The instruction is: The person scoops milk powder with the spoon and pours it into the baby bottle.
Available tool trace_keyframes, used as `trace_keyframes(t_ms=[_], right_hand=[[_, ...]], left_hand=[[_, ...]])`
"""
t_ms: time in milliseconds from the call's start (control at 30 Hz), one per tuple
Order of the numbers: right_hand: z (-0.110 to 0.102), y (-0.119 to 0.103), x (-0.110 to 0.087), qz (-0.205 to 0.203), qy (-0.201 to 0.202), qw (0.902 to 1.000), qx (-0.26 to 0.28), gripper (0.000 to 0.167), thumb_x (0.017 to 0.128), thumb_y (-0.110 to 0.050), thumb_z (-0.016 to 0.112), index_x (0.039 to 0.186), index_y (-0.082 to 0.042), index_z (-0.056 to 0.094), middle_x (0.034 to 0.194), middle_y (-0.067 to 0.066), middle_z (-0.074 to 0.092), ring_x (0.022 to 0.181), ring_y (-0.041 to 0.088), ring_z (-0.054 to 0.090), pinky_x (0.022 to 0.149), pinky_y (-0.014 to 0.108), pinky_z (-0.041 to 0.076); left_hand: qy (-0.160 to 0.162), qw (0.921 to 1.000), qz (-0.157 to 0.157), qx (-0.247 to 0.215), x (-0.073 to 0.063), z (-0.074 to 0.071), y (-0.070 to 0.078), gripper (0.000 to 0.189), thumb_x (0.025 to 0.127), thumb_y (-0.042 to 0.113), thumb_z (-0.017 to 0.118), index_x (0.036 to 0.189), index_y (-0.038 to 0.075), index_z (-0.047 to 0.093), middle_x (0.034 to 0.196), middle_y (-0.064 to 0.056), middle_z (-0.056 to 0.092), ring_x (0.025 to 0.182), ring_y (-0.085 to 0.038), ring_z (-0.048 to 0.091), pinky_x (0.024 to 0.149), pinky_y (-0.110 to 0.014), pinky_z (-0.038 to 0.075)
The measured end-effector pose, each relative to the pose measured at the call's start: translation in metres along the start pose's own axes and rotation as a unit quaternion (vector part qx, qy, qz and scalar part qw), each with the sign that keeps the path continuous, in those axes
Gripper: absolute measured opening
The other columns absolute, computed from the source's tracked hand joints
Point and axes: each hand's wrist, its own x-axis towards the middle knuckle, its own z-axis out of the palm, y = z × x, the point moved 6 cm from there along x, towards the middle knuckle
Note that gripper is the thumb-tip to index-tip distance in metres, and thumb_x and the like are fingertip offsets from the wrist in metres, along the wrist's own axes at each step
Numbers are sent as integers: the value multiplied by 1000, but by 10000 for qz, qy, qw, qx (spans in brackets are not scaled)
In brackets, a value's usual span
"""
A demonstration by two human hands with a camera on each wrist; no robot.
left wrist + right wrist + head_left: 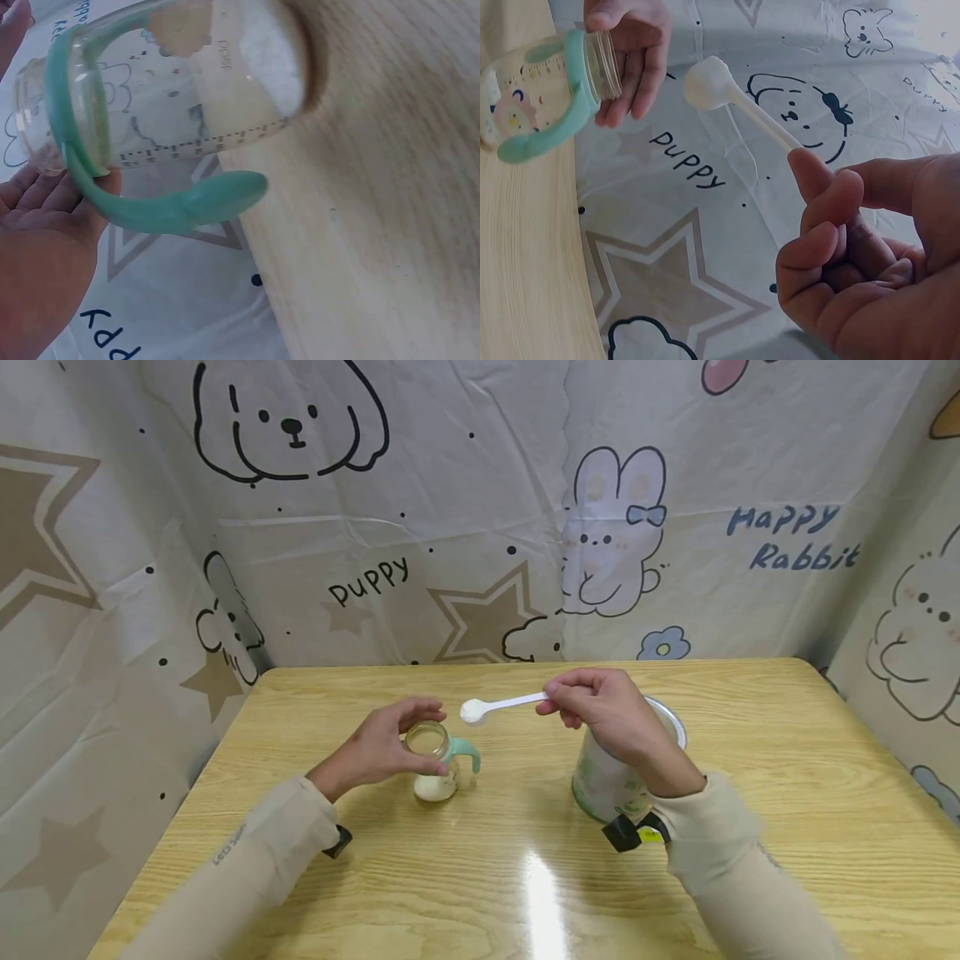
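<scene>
A clear baby bottle (437, 785) with a mint-green handle (187, 206) stands uncapped on the table, white powder at its bottom. My left hand (390, 739) reaches around its neck, thumb on the near side, fingers loosely extended past the far side. In the left wrist view a small gap shows beside the neck; whether any finger touches is hard to tell. Between thumb and fingers, my right hand (611, 710) pinches the handle end of a white scoop (474, 711) heaped with white powder. The scoop hangs in the air, right of and above the bottle mouth.
Behind my right hand and wrist stands a large whitish-green can (600, 781), partly hidden, its metal rim (671, 720) showing. The wooden table (450, 885) ends at a printed cloth backdrop (465, 527). Dark wrist straps sit at both sleeves.
</scene>
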Motion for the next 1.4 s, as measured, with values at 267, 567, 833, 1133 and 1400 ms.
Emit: trace_keyframes(t_ms=[267,567,833,1133,1400], right_hand=[[15,1,5,-8,-38,9997,220,24,102,-15,59,110,6,69,88,2,75,68,10,55,64,22,48],[30,0,7,-69,-48,9998,200,23,102,-17,60,109,2,71,88,1,75,68,11,55,61,20,45],[44,0,10,-186,-94,9993,306,21,101,-14,61,107,4,70,87,3,75,67,11,54,60,21,45],[62,5,12,-186,-257,9989,338,20,100,-11,61,107,6,69,90,9,76,66,11,54,61,22,46],[71,12,15,-413,-281,9986,160,20,99,-10,62,108,6,70,91,12,76,66,10,54,55,20,43]], left_hand=[[114,9998,1,191,-2,3,-11,79,71,24,93,136,1,54,129,-11,63,128,-32,54,108,-52,42],[324,9993,-59,189,-4,4,-17,74,69,24,94,131,7,59,123,-5,66,112,-23,63,94,-45,52],[409,9991,-89,53,-5,3,-19,72,66,21,96,128,9,61,122,-3,66,115,-22,62,98,-47,49],[376,9991,-175,-119,-6,4,-23,77,68,21,95,134,6,57,123,-5,65,115,-23,61,99,-44,50],[373,9992,-100,34,-6,4,-20,77,69,23,94,134,4,57,125,-6,65,107,-20,64,89,-37,54]])
